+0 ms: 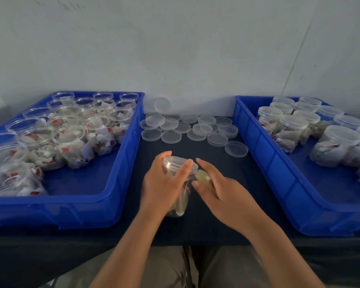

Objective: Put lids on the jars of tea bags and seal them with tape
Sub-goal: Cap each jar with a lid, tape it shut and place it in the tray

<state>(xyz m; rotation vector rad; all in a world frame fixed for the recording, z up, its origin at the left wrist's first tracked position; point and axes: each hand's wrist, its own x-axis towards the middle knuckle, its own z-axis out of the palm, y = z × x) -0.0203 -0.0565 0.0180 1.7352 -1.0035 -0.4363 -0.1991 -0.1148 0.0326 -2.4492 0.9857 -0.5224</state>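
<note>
Our left hand point(162, 188) grips the lidded jar point(180, 203) at mid-table point(206, 151); our right hand point(222, 190) pinches a tape roll point(203, 176) beside its lid. Behind lie loose lids point(195, 128); blue trays point(121, 183) of jars flank us.

Left hand point(162, 188) gripped a clear jar point(180, 204) of tea bags, held tilted over the dark table point(195, 231), its lid point(175, 161) on. Right hand point(222, 190) held a yellowish tape roll point(203, 176) between thumb and fingers, just beside the lid's rim. Left blue tray point(92, 208) held open jars point(69, 138) of tea bags; right blue tray point(279, 173) held lidded jars point(293, 125). Loose lids point(195, 127) lay between the trays, some overlapping and one leaning on the wall.
</note>
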